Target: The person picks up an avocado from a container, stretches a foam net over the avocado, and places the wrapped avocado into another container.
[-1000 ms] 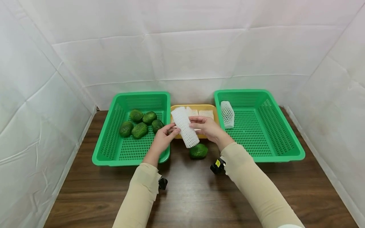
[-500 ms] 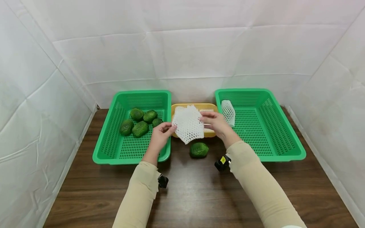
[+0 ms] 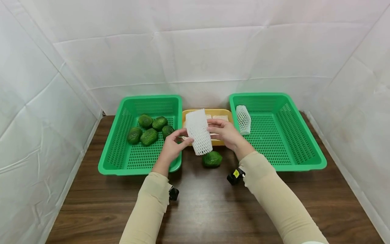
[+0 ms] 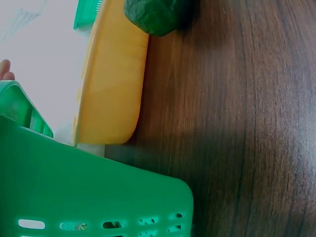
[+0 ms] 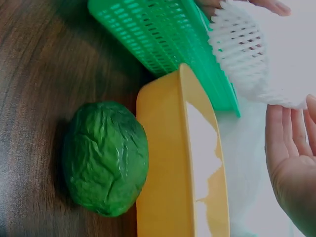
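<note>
- Foam net sleeve point(image 3: 199, 132), white and tubular, is hanging between two bare hands in the head view, partly covering the shallow yellow plastic tray point(image 3: 219, 112), where pale foam nets point(image 3: 220, 118) are lying.
- The left hand point(image 3: 172, 146) is pinching its left edge between thumb and fingers; the right hand point(image 3: 226, 135) is pinching its right edge. Gripping both sides is probably steadying and spreading the limp mesh.
- One wrinkled, dark green oval fruit point(image 3: 212, 159) is lying on the brown wood-grain table point(image 3: 201, 206), near the tray's front, seemingly placed within easy reach of both hands.
- The left green plastic basket point(image 3: 131, 171) is containing five similar green fruits point(image 3: 149, 137); the right green plastic basket point(image 3: 300, 167) is containing one white netted bundle point(image 3: 243, 119) near its left wall. Both are flanking the tray, likely to shorten each hand's reach.
- In the left wrist view, the tray's wall is standing beside the basket, with the fruit showing at the top edge. Fingertips point(image 4: 5, 66) are showing at the left edge; whose, I cannot tell.
- In the right wrist view, the right hand's fingers are meeting the sleeve's edge, thumb nearby, while other fingers are showing at its upper end. The fruit is sitting beside the tray; whether touching, I cannot tell.
</note>
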`<state>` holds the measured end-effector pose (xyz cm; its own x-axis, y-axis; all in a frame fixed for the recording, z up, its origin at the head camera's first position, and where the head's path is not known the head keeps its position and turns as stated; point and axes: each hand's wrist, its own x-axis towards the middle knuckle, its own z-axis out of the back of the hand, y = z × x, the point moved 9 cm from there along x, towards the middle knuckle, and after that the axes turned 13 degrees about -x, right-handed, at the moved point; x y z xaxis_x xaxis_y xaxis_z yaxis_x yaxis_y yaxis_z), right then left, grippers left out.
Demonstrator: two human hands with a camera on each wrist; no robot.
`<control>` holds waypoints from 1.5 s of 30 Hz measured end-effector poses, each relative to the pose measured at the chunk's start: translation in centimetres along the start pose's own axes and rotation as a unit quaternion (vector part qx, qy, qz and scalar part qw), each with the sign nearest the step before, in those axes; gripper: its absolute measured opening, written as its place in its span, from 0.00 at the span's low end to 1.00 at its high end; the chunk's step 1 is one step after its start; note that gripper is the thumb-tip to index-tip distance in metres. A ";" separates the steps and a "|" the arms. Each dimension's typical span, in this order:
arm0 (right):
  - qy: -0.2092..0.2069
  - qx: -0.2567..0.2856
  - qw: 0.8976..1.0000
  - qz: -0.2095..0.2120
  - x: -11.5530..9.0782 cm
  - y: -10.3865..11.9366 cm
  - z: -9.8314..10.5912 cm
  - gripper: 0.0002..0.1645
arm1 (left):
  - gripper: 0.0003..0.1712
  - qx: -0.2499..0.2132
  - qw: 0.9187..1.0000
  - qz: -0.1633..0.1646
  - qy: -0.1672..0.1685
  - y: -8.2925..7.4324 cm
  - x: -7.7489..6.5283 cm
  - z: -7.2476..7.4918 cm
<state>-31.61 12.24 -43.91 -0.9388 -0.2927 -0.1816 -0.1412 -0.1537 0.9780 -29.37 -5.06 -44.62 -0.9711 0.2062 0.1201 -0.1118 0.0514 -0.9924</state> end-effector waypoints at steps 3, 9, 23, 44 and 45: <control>0.030 -0.004 0.999 0.009 -0.1 0.4 -1.1 0.23 | 0.31 -0.004 1.000 0.012 0.028 0.2 0.1 -0.6; 0.071 -0.022 0.997 0.018 -0.3 0.7 -2.5 0.26 | 0.35 -0.021 0.998 0.038 0.049 0.3 0.1 -1.2; -0.044 -0.089 0.995 -0.015 -0.3 0.1 0.5 0.24 | 0.20 -0.049 0.997 -0.001 -0.062 0.3 0.4 1.0; 0.045 -0.023 0.997 0.055 -0.7 1.6 -1.9 0.25 | 0.38 -0.018 0.998 0.026 0.057 0.7 0.1 -1.3; 0.042 -0.032 0.997 0.056 -0.7 1.5 -1.7 0.25 | 0.37 -0.016 0.998 0.027 0.054 0.7 0.1 -1.3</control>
<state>-30.64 10.63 -42.47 -0.9172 -0.3899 -0.0819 -0.0135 -0.1749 0.9845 -29.30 -3.76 -45.27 -0.9472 0.3129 0.0704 -0.0516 0.0679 -0.9964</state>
